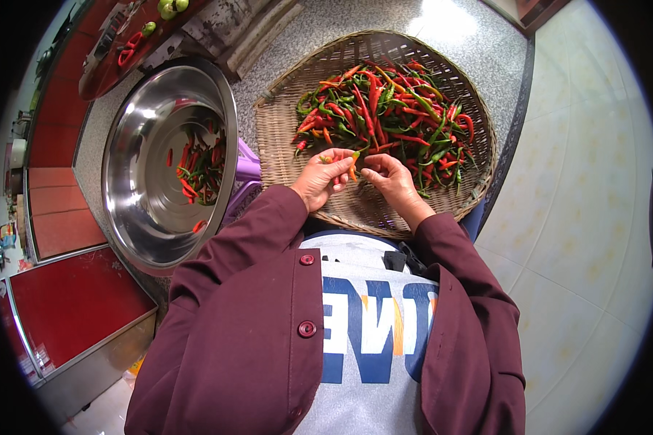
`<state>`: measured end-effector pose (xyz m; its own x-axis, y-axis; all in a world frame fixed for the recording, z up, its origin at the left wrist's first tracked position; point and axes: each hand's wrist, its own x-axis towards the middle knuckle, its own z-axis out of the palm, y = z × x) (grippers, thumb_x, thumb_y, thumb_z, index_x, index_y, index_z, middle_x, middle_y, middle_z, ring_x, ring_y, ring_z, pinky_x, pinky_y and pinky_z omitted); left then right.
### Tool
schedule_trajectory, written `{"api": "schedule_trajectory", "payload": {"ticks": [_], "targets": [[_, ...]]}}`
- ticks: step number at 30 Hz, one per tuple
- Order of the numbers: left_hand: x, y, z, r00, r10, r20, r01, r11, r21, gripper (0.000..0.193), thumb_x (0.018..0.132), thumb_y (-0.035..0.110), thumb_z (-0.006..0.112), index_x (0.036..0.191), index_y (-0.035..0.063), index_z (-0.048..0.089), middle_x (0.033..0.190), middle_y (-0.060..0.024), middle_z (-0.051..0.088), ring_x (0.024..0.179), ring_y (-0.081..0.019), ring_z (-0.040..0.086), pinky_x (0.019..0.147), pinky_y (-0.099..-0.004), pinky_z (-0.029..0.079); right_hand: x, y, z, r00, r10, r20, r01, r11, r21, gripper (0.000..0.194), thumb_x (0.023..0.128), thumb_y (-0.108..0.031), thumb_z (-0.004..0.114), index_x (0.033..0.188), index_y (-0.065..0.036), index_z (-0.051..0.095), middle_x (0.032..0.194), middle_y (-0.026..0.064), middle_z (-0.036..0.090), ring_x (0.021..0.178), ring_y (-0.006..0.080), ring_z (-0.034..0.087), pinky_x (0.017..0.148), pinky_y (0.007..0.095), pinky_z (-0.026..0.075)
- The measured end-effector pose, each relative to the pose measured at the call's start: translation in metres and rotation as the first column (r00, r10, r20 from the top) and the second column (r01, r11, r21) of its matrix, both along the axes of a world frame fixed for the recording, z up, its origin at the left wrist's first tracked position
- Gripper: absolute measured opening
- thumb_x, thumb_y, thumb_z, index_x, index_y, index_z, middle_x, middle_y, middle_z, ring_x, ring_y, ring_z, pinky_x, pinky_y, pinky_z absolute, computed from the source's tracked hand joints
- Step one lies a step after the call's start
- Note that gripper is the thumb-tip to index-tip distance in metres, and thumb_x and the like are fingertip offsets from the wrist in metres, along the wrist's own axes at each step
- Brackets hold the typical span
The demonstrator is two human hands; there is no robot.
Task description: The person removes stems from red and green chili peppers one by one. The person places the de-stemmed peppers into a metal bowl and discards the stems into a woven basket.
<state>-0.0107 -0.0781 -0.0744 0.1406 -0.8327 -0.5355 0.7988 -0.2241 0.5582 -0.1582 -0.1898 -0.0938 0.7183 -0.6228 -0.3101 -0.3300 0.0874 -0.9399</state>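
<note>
A round woven basket [283,157] lies before me with a heap of red, green and orange chili peppers [381,109] in it. Over its near side, my left hand [324,176] is closed around several chili peppers, an orange one with a green stem [353,167] between thumb and forefinger. Close to that pepper's right side is my right hand [394,182], thumb and forefinger near each other; whether it holds a small piece is not clear. To the left, a wide stainless steel basin [141,212] contains more chili peppers [204,168].
A purple plastic stool or stand [247,163] shows between basin and basket. At the upper left, a dark red table [95,84] carries red-handled scissors [129,50] and green vegetables [172,7]. A red-topped cabinet [76,304] stands at the lower left.
</note>
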Motion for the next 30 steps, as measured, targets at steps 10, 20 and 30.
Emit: {"api": "schedule_trajectory", "payload": {"ticks": [10, 20, 30], "targets": [[-0.001, 0.000, 0.000, 0.985, -0.150, 0.090, 0.147, 0.988, 0.036, 0.017, 0.087, 0.013, 0.062, 0.100, 0.0057, 0.056, 0.075, 0.0000, 0.057, 0.059, -0.0045, 0.052, 0.045, -0.0153, 0.037, 0.002, -0.001, 0.005, 0.978, -0.122, 0.172, 0.062, 0.946, 0.318, 0.010, 0.087, -0.013, 0.062, 0.090, -0.004, 0.058, 0.074, -0.0017, 0.057, 0.066, 0.0054, 0.051, 0.060, 0.0210, 0.044], [-0.007, 0.000, 0.001, 0.958, -0.179, 0.225, 0.179, 0.984, 0.024, 0.017, 0.083, 0.007, 0.065, 0.096, 0.0060, 0.054, 0.071, 0.0003, 0.054, 0.054, -0.0057, 0.048, 0.044, -0.0182, 0.035, -0.002, -0.005, 0.016, 0.979, -0.141, 0.144, 0.033, 0.816, 0.576, 0.011, 0.083, -0.017, 0.062, 0.087, -0.007, 0.058, 0.069, -0.0042, 0.051, 0.059, 0.0053, 0.044, 0.055, 0.0201, 0.036], [-0.002, 0.002, -0.005, 0.989, 0.045, 0.143, -0.045, 0.999, -0.003, 0.017, 0.086, 0.009, 0.063, 0.099, 0.0072, 0.053, 0.074, -0.0009, 0.056, 0.057, -0.0063, 0.051, 0.045, -0.0191, 0.036, -0.008, -0.011, 0.014, 0.997, 0.014, 0.078, -0.059, 0.786, 0.616, 0.012, 0.082, -0.018, 0.058, 0.077, -0.010, 0.053, 0.065, -0.0032, 0.045, 0.057, 0.0076, 0.042, 0.053, 0.0241, 0.037]]}}
